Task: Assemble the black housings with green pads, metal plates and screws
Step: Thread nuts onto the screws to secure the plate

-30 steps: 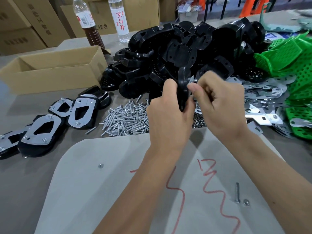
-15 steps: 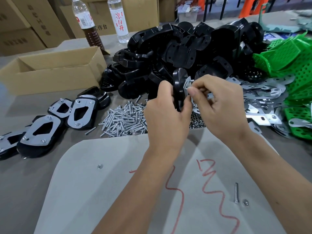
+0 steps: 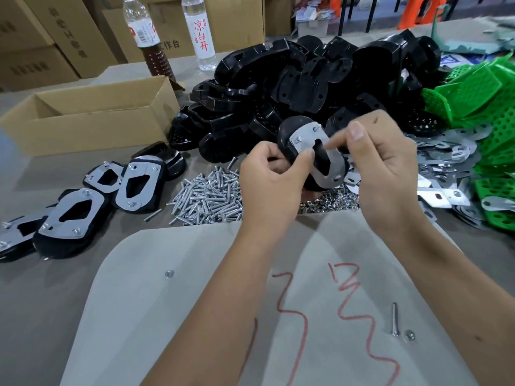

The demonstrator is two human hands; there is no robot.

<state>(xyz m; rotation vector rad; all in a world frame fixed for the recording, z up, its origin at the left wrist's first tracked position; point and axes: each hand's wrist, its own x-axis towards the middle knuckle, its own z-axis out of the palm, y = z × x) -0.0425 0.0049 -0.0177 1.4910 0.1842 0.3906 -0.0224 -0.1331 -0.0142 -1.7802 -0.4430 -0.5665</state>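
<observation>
Left hand (image 3: 271, 176) grips plated housing (image 3: 287, 137); right hand (image 3: 387, 174) touching.

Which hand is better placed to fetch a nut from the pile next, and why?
Right. The left hand grips the black plastic housing; the right hand holds nothing visible, above the small metal nuts.
</observation>
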